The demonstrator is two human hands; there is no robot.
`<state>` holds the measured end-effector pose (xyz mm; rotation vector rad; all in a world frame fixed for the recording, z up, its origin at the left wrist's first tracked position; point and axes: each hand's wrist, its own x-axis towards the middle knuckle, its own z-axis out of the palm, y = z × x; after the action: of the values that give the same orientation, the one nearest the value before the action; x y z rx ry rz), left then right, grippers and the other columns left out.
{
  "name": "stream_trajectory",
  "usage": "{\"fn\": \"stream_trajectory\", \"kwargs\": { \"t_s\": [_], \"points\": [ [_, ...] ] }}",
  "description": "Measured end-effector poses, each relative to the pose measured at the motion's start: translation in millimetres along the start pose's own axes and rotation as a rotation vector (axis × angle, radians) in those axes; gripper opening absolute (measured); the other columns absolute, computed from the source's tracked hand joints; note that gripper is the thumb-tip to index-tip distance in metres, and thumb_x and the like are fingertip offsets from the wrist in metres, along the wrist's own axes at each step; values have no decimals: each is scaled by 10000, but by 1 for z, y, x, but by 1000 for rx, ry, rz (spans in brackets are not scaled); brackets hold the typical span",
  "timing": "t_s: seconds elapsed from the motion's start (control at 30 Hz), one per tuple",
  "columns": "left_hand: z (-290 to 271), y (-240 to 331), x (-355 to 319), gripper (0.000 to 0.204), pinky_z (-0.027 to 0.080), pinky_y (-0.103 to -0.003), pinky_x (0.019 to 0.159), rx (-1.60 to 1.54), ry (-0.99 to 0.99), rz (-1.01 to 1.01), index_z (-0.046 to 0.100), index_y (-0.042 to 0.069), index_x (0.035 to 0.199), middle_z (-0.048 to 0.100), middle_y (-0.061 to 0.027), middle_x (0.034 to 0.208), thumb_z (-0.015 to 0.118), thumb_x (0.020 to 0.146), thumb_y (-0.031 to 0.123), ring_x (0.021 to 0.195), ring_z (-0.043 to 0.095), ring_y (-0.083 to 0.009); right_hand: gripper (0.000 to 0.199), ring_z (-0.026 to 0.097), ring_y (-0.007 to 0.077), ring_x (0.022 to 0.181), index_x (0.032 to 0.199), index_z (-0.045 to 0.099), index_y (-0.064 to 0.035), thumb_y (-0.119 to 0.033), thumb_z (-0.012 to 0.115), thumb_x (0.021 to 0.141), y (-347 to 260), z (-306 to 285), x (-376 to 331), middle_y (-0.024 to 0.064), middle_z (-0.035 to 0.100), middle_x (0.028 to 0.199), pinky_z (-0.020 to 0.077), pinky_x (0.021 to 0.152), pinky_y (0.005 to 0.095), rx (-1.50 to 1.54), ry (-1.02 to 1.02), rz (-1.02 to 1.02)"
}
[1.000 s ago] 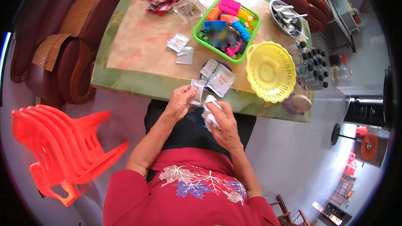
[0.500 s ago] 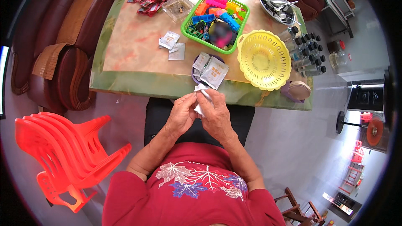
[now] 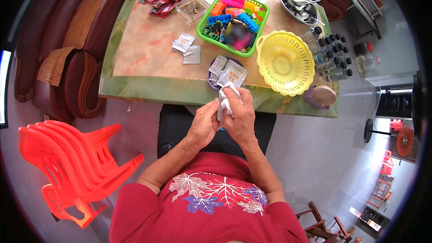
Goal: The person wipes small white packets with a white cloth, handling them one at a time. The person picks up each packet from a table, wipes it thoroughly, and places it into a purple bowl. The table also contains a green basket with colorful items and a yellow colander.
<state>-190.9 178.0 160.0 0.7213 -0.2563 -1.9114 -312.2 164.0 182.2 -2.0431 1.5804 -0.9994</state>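
Head view: I see my left hand and right hand pressed together over my lap, just at the near edge of the table, both sets of fingers curled closed on a small white packet that sticks up between them. On the table just beyond the hands a few more white packets lie on a small purple dish, with a yellow basket to their right and a green basket of coloured blocks behind them. A stack of red chairs stands on the floor to my left.
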Motion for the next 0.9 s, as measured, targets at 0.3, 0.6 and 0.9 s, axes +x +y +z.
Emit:
{"fn": "stream_trajectory", "kwargs": {
  "t_s": [0.3,0.6,0.9],
  "points": [
    [-8,10,17,275,493,-353,906,12,91,8,512,-59,1181,610,-168,1121,434,968,94,1011,605,-240,464,541,312,902,1146,600,-21,6,649,686,-3,-7,-41,127,513,1095,486,772,375,8,-212,-150],
    [3,-1,24,254,473,-342,938,-20,71,26,540,-33,1170,611,-114,1135,486,942,65,1024,598,-194,515,543,364,1014,1223,528,0,0,649,723,8,-25,-1,190,504,1149,460,863,395,223,-29,0],
    [-30,12,37,251,474,-315,845,-77,121,91,554,1,1110,623,-74,1014,410,914,62,907,594,-171,451,591,326,923,1159,582,-41,-5,657,715,20,-44,-29,167,560,1041,484,802,364,399,-343,119]
  ]
}}
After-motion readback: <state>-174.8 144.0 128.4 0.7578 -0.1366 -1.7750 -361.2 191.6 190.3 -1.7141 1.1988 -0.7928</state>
